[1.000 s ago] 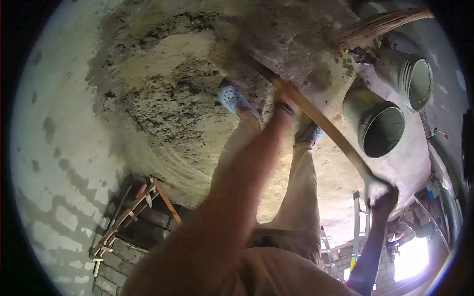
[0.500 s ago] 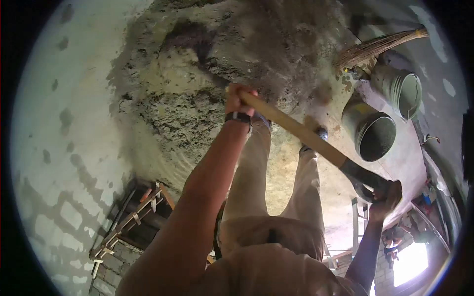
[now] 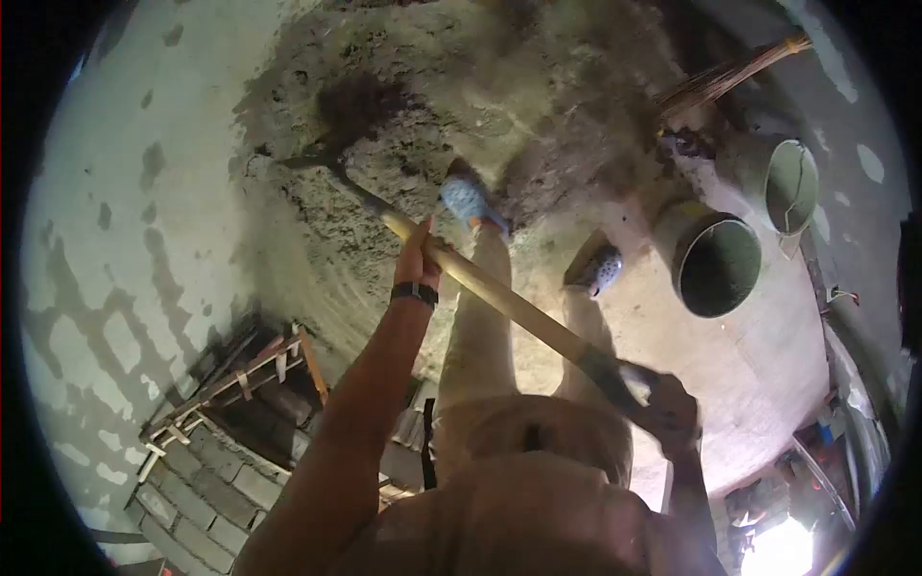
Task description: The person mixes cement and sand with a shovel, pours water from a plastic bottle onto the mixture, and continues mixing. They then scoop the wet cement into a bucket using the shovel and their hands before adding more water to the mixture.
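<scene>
A long wooden-handled shovel (image 3: 509,304) slants across the view. My left hand (image 3: 420,257) is wrapped round the shaft near its lower end, with a dark band on the wrist. My right hand (image 3: 669,411) grips the dark handle at the upper end. The shovel's metal head (image 3: 322,158) lies at the wet grey mix (image 3: 394,158) on the floor, its edges partly hidden in the mix. My feet, in patterned blue-grey shoes (image 3: 465,199), stand at the near side of the mix.
Two buckets stand on the right, one dark inside (image 3: 718,266) and one paler (image 3: 791,187). A straw broom (image 3: 735,77) lies above them. A patchy plastered wall (image 3: 106,211) runs along the left. At lower left is a wooden frame (image 3: 230,381) beside grey blocks (image 3: 192,490).
Both hands and the shovel have moved left and downward in the view. The shovel's head now shows in the mix. The view has shifted, and more blocks show at lower left.
</scene>
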A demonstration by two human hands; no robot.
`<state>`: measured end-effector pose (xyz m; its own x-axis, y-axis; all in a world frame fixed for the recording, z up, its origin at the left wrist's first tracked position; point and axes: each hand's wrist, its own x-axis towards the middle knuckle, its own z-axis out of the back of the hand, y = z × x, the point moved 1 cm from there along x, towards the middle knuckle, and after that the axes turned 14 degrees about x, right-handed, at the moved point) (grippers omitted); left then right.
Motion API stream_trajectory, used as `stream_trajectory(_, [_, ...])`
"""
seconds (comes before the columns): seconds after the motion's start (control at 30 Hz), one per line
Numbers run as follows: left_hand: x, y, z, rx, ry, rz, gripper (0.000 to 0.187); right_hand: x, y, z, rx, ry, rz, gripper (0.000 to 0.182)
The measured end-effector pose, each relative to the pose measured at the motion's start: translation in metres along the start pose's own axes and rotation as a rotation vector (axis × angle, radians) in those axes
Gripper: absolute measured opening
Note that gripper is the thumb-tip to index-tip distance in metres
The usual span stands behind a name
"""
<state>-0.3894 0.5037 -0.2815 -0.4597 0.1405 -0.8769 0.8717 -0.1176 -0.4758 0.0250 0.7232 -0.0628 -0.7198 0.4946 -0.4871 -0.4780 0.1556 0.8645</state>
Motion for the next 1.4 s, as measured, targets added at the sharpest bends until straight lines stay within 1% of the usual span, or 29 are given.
stream_trajectory(0.03, [0.001,0.012,-0.021,-0.012,0.012,-0.007,0.040,-0.028,-0.030,0.023,0.334,-0.238,-0.124,0.031])
stream_trajectory(0.1, [0.005,0.048,-0.062,-0.345,0.054,0.112,0.041,-0.080,-0.063,0.068,0.556,-0.531,-0.223,0.039])
stream_trajectory(0.13, [0.014,0.096,-0.074,-0.272,0.110,0.105,0.038,-0.091,-0.063,0.070,0.744,-0.774,-0.260,0.039])
stream_trajectory(0.17, [0.022,0.144,-0.086,-0.199,0.166,0.093,0.036,-0.110,-0.070,0.082,0.918,-0.897,-0.384,0.040])
stream_trajectory(0.2, [0.032,0.192,-0.097,-0.126,0.220,0.078,0.034,-0.141,-0.084,0.100,0.881,-0.986,-0.520,0.040])
stream_trajectory(0.23, [0.020,0.242,-0.123,-0.068,0.167,0.141,0.025,-0.179,-0.097,0.115,0.838,-1.074,-0.658,0.039])
stream_trajectory(0.27, [-0.004,0.273,-0.147,-0.184,0.262,0.344,0.019,-0.211,-0.095,0.125,0.777,-1.227,-0.744,0.037])
stream_trajectory(0.3, [0.020,0.358,-0.143,0.093,0.374,0.220,0.018,-0.243,-0.098,0.134,0.662,-1.315,-0.791,0.036])
stream_trajectory(0.37, [-0.038,0.401,-0.187,-0.137,0.330,0.482,0.018,-0.310,-0.095,0.154,0.460,-1.381,-0.878,0.034])
stream_trajectory(0.4, [-0.060,0.422,-0.205,0.016,0.251,0.530,0.016,-0.340,-0.096,0.161,0.390,-1.399,-0.916,0.033])
stream_trajectory(0.43, [-0.069,0.452,-0.212,-0.085,0.235,0.706,0.015,-0.347,-0.088,0.162,0.334,-1.401,-0.939,0.032])
stream_trajectory(0.5, [-0.085,0.443,-0.221,-0.079,0.234,0.778,0.014,-0.346,-0.086,0.161,0.314,-1.406,-0.955,0.030])
stream_trajectory(0.57, [-0.053,0.448,-0.214,0.000,0.194,0.760,0.013,-0.314,-0.104,0.155,0.343,-1.397,-0.940,0.029])
stream_trajectory(0.63, [0.001,0.421,-0.195,0.047,0.244,0.679,0.012,-0.248,-0.131,0.138,0.407,-1.358,-0.899,0.027])
stream_trajectory(0.7, [0.121,0.317,-0.151,-0.158,0.240,0.427,0.021,-0.137,-0.160,0.097,0.505,-1.275,-0.804,0.026])
stream_trajectory(0.77, [0.243,0.223,-0.102,0.001,0.370,0.030,0.024,-0.022,-0.170,0.052,0.598,-1.164,-0.660,0.025])
stream_trajectory(0.8, [0.261,0.134,-0.094,-0.080,0.410,0.345,0.019,0.068,-0.134,0.003,0.639,-1.178,-0.515,0.027])
stream_trajectory(0.83, [0.284,0.087,-0.098,-0.061,0.233,0.338,0.015,0.118,-0.111,-0.010,0.615,-1.076,-0.440,0.031])
stream_trajectory(0.9, [0.274,0.042,-0.110,-0.167,0.202,0.259,0.016,0.160,-0.083,-0.004,0.535,-0.937,-0.297,0.033])
stream_trajectory(0.93, [0.266,0.022,-0.119,-0.286,0.143,0.190,0.018,0.174,-0.066,0.008,0.482,-0.897,-0.250,0.034])
stream_trajectory(1.0, [0.232,-0.004,-0.138,-0.352,0.143,0.173,0.018,0.177,-0.036,0.033,0.429,-0.868,-0.217,0.035])
stream_trajectory(1.07, [0.206,-0.024,-0.128,-0.405,0.117,0.130,0.018,0.175,-0.011,0.049,0.485,-0.884,-0.217,0.035])
stream_trajectory(1.1, [0.196,-0.035,-0.126,-0.435,0.130,0.113,0.017,0.167,-0.002,0.061,0.545,-0.794,-0.190,0.034])
stream_trajectory(1.17, [0.173,-0.044,-0.108,-0.453,0.134,0.097,0.016,0.165,0.043,0.044,0.474,-0.786,-0.107,0.034])
stream_trajectory(1.2, [0.164,-0.052,-0.087,-0.468,0.137,0.061,0.015,0.147,0.045,0.044,0.235,-0.908,0.003,0.025])
stream_trajectory(1.23, [0.162,-0.064,-0.067,-0.484,0.152,0.014,0.014,0.128,0.051,0.044,0.057,-0.940,0.125,0.023])
stream_trajectory(1.3, [0.136,-0.081,-0.010,-0.534,0.334,0.033,0.014,0.084,0.059,0.022,-0.252,-0.681,0.362,0.018])
stream_trajectory(1.37, [0.084,-0.095,0.022,-0.286,0.081,-0.054,0.016,0.054,0.050,-0.006,-0.431,-0.245,0.533,0.015])
stream_trajectory(1.4, [0.074,-0.089,0.032,-0.162,-0.070,-0.014,0.016,0.044,0.037,-0.021,-0.455,-0.103,0.546,0.014])
